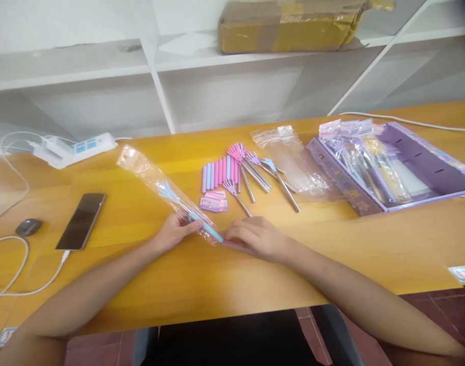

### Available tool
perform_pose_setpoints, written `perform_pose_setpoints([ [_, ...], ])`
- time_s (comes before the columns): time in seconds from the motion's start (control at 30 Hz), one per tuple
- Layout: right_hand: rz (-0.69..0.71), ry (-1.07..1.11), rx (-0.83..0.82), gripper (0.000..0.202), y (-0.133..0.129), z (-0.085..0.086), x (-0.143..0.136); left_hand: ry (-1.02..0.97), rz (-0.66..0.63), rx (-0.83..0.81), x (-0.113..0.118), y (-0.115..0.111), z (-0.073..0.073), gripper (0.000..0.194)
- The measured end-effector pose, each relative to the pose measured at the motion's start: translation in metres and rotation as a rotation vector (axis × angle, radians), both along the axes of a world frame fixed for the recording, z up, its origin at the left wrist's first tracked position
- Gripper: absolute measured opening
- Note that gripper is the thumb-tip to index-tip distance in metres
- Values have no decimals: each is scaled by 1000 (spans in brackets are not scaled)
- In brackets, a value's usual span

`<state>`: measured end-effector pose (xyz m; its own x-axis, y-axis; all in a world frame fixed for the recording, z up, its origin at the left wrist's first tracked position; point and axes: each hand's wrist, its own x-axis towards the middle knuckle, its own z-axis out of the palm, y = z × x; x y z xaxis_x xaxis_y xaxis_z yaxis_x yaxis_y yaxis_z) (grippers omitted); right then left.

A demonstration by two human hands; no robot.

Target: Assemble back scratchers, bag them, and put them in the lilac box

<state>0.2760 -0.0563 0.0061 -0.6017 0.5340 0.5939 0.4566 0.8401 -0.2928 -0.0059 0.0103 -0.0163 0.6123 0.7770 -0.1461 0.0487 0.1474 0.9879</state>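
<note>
A light-blue back scratcher (pixel 206 226) with a hand-shaped head lies slantwise inside a clear plastic bag (pixel 143 170). My left hand (pixel 176 231) grips the scratcher's handle and bag, thumb on top. My right hand (pixel 257 238) has its fingers closed at the lower end of the handle; exactly what the fingertips pinch is partly hidden. Beyond my hands lie pink, purple and blue handles (pixel 219 172) in a row, with small printed cards (pixel 213 202) below them. Several metal rods with hand-shaped heads, such as a purple one (pixel 230 187) and a blue one (pixel 269 163), lie to their right.
Empty clear bags (pixel 293 157) lie beside a purple display box (pixel 354 195) holding bagged back scratchers (pixel 380 175). On the left are a phone (pixel 82 221) on a cable, a black mouse (pixel 28 227) and a power strip (pixel 82 148). A taped carton (pixel 289 30) sits on the shelf.
</note>
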Motion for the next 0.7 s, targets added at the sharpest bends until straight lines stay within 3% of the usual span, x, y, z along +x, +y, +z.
perform_pose_setpoints([
  [0.17, -11, -13, 169, 16, -3, 2, -7, 72, -137, -14, 4, -6, 11, 40],
  [0.47, -116, 36, 155, 20, -7, -4, -16, 45, -312, -93, 12, -21, 19, 39],
  [0.7, -23, 88, -21, 17, -1, -5, -6, -58, -212, -167, 12, -16, 11, 35],
])
